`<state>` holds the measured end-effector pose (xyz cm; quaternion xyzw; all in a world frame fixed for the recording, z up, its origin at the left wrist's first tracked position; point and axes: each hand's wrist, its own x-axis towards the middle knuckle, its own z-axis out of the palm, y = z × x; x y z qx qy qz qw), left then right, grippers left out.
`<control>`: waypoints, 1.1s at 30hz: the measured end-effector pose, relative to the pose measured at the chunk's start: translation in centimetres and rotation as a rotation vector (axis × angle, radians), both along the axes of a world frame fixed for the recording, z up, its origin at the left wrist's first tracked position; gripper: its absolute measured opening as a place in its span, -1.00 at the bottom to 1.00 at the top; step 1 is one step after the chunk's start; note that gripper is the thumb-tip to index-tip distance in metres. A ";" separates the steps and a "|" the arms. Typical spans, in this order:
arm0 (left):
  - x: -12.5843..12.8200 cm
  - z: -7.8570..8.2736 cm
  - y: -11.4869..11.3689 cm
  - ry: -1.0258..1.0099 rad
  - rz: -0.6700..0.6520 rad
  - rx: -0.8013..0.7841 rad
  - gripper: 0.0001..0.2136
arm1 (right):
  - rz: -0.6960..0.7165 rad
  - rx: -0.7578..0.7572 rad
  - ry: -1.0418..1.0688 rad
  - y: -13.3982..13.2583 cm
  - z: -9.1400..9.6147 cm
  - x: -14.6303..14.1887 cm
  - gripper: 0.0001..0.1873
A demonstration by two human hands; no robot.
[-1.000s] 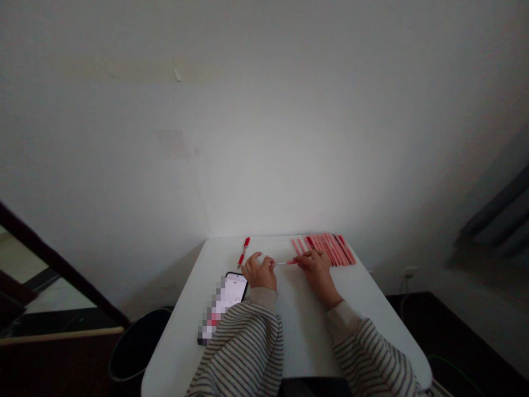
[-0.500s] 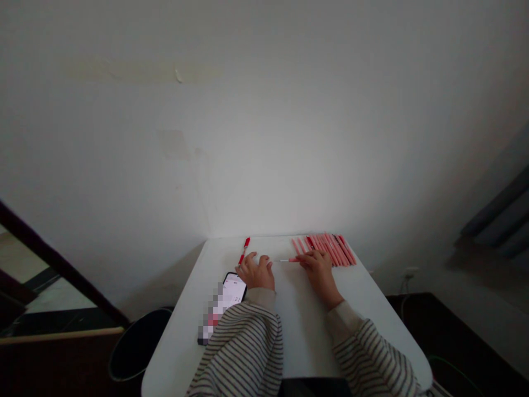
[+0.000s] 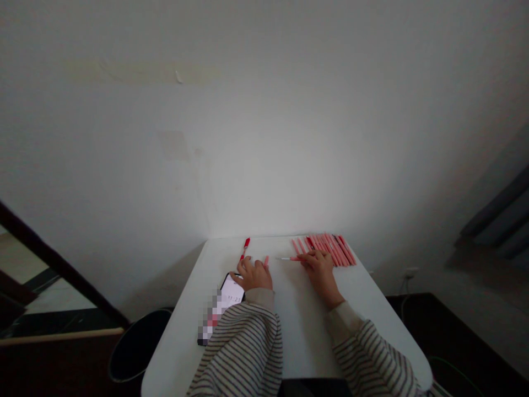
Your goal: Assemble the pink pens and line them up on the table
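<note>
So we're looking down at a small white desk (image 3: pixel 298 331) pushed against a plain wall, both arms in striped sleeves (image 3: pixel 243 347). Our left hand (image 3: pixel 253 275) is curled up loosely near the middle of the desk. It's pinching a short pink piece (image 3: pixel 266 261) that pokes out past the fingertips, pointing away from us. It's too small to say if that's a cap or a bit of barrel.

Our right hand (image 3: pixel 320 269) is just to the right of it, fingers closed on the pink end of a thin refill (image 3: pixel 286 258). The refill lies roughly flat and points left toward the pink piece. The two tips are near each other but not touching.

Right behind the right hand there's a row of pink pens (image 3: pixel 330 249) laid side by side at the far right of the desk, and the knuckles sit just in front of them. A lone red pen (image 3: pixel 245 248) lies at the far edge, just beyond the left hand.

A phone (image 3: pixel 230 298) with its screen lit lies flat by the left wrist, and the hand overlaps its top corner. Down on the floor to the left of the desk sits a dark bin (image 3: pixel 134 344).
</note>
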<state>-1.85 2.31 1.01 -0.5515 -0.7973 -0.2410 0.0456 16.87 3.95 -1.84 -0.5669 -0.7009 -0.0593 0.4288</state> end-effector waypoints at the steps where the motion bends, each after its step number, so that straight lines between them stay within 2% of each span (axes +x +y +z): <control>1: 0.0 -0.1 0.0 0.001 0.006 0.002 -0.82 | 0.000 -0.002 0.000 0.0 0.0 0.0 -0.78; 9: 0.0 -0.3 0.2 0.015 0.015 0.043 -0.74 | 0.003 -0.023 0.004 -0.1 0.2 0.0 -0.78; 23: -0.1 -0.1 0.3 -0.026 -0.022 0.132 -0.79 | -0.033 0.026 0.023 -0.3 0.4 0.1 -0.77; 33: -0.1 0.1 0.2 -0.032 -0.035 0.109 -0.75 | -0.023 0.000 0.007 -0.3 0.3 0.1 -0.78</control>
